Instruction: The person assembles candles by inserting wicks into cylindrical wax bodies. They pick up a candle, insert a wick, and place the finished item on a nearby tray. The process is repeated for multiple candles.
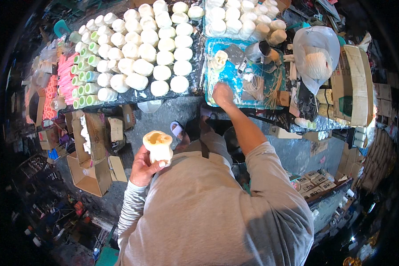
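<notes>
My left hand (142,167) is wrapped round a cream, waxy-looking pot-shaped piece (158,150), held in front of my body. The piece has a hollow top with an uneven rim and a narrowed waist. My right hand (223,95) is at the near edge of a blue tray (212,48), its fingers curled; what they hold, if anything, is hidden. Farther back on that tray sits a similar cream piece (219,60). Beside it lie a dark flat sheet (234,54), a brown square piece (253,88) and thin strands.
Rows of white rounded pieces (142,67) cover the table at the left, with green-and-white cups (92,75) and pink sticks (67,82) beyond. Right of the tray stand a clear bag with a string ball (318,62) and a cardboard box (358,84). Open cartons (91,175) lie on the floor.
</notes>
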### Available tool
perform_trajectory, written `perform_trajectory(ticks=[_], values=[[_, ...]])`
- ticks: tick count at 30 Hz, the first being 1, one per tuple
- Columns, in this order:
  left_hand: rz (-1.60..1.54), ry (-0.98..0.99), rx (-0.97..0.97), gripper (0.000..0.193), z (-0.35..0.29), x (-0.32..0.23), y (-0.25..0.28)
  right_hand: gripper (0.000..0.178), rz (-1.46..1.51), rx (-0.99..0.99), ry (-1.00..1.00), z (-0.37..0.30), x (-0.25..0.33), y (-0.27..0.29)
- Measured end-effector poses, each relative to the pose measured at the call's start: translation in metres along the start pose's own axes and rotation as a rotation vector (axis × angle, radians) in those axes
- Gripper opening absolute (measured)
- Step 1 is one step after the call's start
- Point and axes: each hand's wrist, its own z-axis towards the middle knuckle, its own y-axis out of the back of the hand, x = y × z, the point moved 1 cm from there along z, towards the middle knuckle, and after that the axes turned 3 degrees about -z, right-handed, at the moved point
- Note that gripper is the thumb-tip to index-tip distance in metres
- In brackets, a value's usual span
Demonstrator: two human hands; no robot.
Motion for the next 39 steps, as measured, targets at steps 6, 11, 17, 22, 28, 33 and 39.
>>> perform_trajectory(ticks=[6,11,17,22,28,33,39], values=[[-0.055,-0.004,-0.028,0.074,0.002,0.011,0.004,0.019,0.223,-0.375,0.018,0.018,-0.011,0.015],[-0.044,-0.02,-0.036,0.074,0.006,0.01,-0.002,0.02,0.529,-0.505,-0.095,0.083,-0.042,0.065],[-0.098,0.014,-0.13,0.076,0.013,0.011,-0.018,0.027,0.226,-0.337,0.198,0.18,-0.037,0.104],[-0.081,-0.013,-0.157,0.077,0.017,0.012,-0.03,0.02,0.105,-0.23,0.215,0.22,-0.024,0.094],[-0.117,-0.053,-0.156,0.075,0.021,0.007,-0.036,0.01,1.077,-0.11,0.105,0.173,-0.03,0.173],[-0.1,-0.079,-0.013,0.075,0.034,-0.004,-0.039,0.009,1.793,0.21,0.196,0.085,-0.009,0.254],[-0.077,-0.098,0.13,0.075,0.043,-0.022,-0.041,0.007,2.015,0.434,0.201,-0.012,0.051,0.262]])
